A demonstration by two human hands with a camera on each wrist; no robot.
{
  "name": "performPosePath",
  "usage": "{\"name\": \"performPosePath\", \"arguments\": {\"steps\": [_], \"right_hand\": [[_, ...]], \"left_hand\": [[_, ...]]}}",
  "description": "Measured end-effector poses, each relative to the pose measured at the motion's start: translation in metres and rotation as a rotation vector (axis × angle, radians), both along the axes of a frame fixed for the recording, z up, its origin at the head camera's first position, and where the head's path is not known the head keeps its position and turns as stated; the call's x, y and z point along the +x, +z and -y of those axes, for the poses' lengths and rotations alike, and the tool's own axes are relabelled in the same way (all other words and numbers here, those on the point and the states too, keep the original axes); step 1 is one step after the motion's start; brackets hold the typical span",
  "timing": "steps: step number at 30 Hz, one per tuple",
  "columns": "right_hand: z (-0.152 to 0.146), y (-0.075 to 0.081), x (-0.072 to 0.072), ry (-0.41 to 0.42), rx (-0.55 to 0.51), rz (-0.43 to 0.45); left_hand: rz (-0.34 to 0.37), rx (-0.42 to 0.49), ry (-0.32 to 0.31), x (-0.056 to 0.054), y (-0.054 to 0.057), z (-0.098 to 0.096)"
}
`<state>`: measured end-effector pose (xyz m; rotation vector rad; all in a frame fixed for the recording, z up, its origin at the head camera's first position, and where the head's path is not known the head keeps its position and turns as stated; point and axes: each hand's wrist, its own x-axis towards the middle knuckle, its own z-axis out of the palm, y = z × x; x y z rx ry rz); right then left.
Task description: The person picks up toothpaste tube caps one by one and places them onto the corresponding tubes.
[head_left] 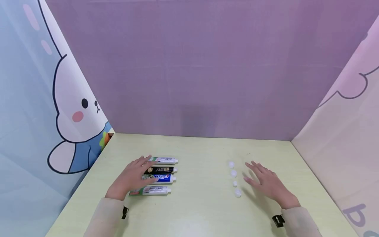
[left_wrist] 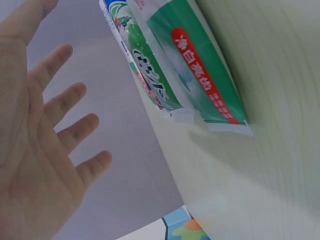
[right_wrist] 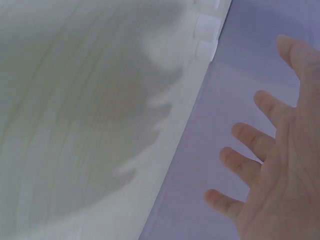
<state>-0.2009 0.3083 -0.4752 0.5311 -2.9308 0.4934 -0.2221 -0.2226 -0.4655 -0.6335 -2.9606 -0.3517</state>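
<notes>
In the head view my left hand (head_left: 131,176) is over a column of several toothpaste tubes, fingers spread and gripping nothing. From far to near lie a white-green tube (head_left: 165,160), a black tube (head_left: 161,170), a blue tube (head_left: 164,178) and another white-green tube (head_left: 155,190). Their nozzles point right, and the hand hides parts of the left ends. The left wrist view shows the printed end of a green tube (left_wrist: 200,65) beneath the raised palm. My right hand (head_left: 267,183) hovers, spread and holding nothing, just right of a row of several white caps (head_left: 233,173).
A pale wooden table (head_left: 201,210) bears everything. A purple cloth (head_left: 201,65) rises at its back edge. Printed curtains hang on both sides, a rabbit curtain (head_left: 77,98) at left and a pale pink curtain (head_left: 349,138) at right.
</notes>
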Motion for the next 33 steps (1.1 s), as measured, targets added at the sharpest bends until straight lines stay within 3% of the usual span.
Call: {"name": "performPosePath", "arguments": {"steps": [5,17,25,29,33], "right_hand": [[0.004,0.002,0.001,0.022,-0.018,0.001],[0.011,0.005,0.002,0.083,-0.056,-0.021],[0.012,0.007,0.007,0.054,-0.104,0.118],[0.013,0.006,0.008,0.051,-0.114,0.145],[0.014,0.005,0.008,0.054,-0.122,0.158]], "left_hand": [[-0.002,-0.002,-0.045,0.001,0.001,-0.002],[0.019,-0.007,-0.036,0.001,0.0,-0.007],[0.168,0.077,-0.056,0.004,0.002,-0.012],[0.237,0.119,-0.12,0.003,0.001,-0.014],[0.252,0.135,-0.178,0.002,-0.002,-0.013]]}}
